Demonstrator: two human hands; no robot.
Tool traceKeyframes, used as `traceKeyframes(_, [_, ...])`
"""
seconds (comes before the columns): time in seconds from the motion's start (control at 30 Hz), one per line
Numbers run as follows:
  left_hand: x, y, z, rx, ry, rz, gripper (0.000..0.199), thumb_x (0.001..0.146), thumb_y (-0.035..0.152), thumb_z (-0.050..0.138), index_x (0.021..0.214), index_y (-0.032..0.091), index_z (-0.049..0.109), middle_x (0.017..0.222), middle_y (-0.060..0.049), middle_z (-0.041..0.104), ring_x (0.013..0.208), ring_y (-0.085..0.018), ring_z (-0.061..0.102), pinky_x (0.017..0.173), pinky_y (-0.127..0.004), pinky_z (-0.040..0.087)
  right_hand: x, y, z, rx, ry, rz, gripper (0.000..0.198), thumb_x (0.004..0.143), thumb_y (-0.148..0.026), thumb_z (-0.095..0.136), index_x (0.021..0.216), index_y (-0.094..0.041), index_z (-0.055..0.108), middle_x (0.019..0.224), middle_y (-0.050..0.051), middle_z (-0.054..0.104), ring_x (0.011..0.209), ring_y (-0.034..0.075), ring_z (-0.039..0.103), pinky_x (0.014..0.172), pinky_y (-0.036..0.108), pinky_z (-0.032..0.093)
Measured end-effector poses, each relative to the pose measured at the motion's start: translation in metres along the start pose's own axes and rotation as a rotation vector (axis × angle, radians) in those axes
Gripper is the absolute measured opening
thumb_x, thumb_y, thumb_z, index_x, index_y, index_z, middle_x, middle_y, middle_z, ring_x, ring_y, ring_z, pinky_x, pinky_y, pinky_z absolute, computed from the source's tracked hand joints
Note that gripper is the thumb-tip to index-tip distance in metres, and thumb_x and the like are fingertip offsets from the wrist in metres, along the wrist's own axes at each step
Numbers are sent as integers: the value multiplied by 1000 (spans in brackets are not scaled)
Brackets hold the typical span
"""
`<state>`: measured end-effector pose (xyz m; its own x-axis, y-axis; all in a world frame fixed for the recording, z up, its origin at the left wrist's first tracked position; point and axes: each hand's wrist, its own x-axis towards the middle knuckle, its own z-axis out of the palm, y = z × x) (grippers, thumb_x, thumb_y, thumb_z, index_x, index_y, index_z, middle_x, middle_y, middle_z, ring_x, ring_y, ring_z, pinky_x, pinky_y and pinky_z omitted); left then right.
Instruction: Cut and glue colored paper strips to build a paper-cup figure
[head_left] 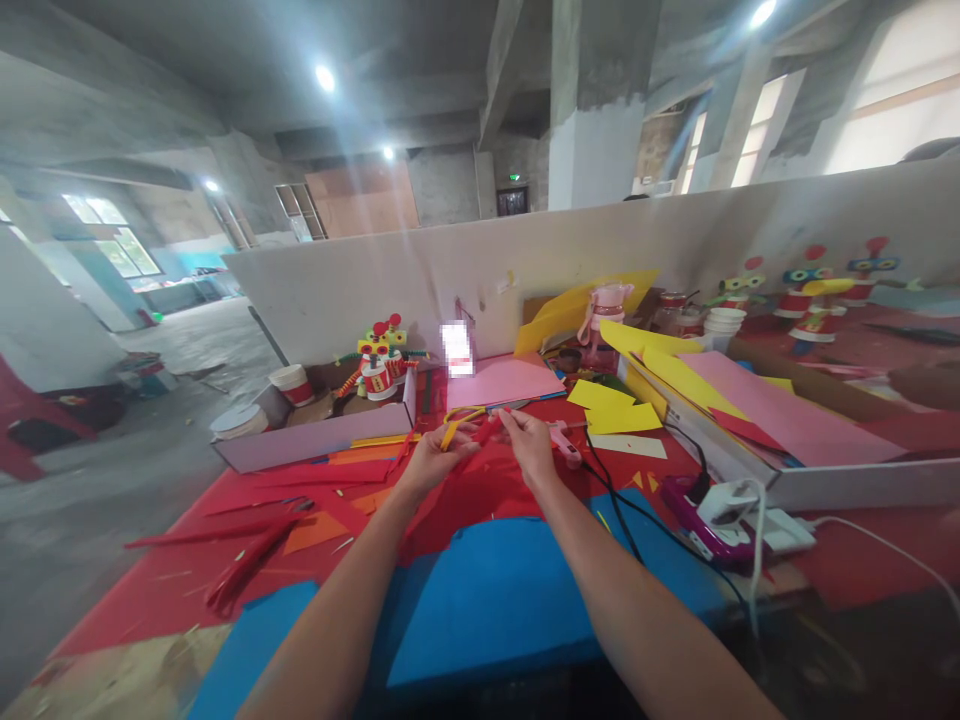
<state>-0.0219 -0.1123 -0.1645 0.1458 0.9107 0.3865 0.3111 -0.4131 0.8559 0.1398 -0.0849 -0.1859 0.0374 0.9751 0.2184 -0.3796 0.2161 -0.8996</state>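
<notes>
My left hand (435,462) is closed around a narrow yellow strip (452,432) that curves up past the fingers. Its fingertips are also close to a red strip (489,430). On the other side, my right hand (529,446) pinches the upper end of that red strip between thumb and finger. Both hands hover over red sheets (465,500) and a large blue sheet (495,590). A pink glue gun (564,445) lies just beside my right hand, partly hidden. Whether the strips are paper or foam I cannot make out.
Small robot figures (379,360) stand in a shallow box (322,440) at left. A bright phone-like screen (457,348) leans behind pink sheets (506,380). Yellow sheets (615,408), a purple power strip (705,525) with cables, and another box (847,485) are at right.
</notes>
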Motion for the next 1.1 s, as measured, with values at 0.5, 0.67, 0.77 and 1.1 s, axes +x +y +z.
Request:
traceKeyframes(0.5, [-2, 6, 2, -80, 9, -134, 32, 67, 41, 72, 52, 16, 60, 52, -1, 56, 61, -14, 54, 62, -25, 42, -12, -6, 12, 127, -354, 93, 31, 70, -48, 67, 85, -22, 73, 91, 3, 73, 84, 23, 68, 81, 39, 55])
traceKeyframes(0.67, [-3, 3, 2, -80, 3, -187, 26, 67, 36, 69, 53, 15, 59, 43, 4, 45, 47, -8, 43, 48, -20, 32, -13, -8, 12, 111, -405, 97, 28, 71, -44, 66, 87, -22, 73, 90, 4, 73, 84, 23, 68, 84, 40, 54])
traceKeyframes(0.77, [-3, 1, 1, -89, -16, -207, 24, 67, 32, 67, 53, 15, 58, 42, 6, 42, 42, -6, 36, 45, -19, 28, -13, -8, 12, 85, -398, 77, 28, 72, -42, 66, 89, -22, 72, 90, 3, 72, 83, 22, 68, 87, 41, 53])
traceKeyframes(1.1, [-4, 3, 0, -72, -19, -236, 23, 67, 34, 67, 57, 15, 59, 41, 6, 43, 40, -5, 34, 42, -19, 24, -10, -4, 10, 85, -439, 89, 28, 71, -36, 64, 93, -21, 73, 94, 4, 72, 88, 23, 67, 91, 42, 51])
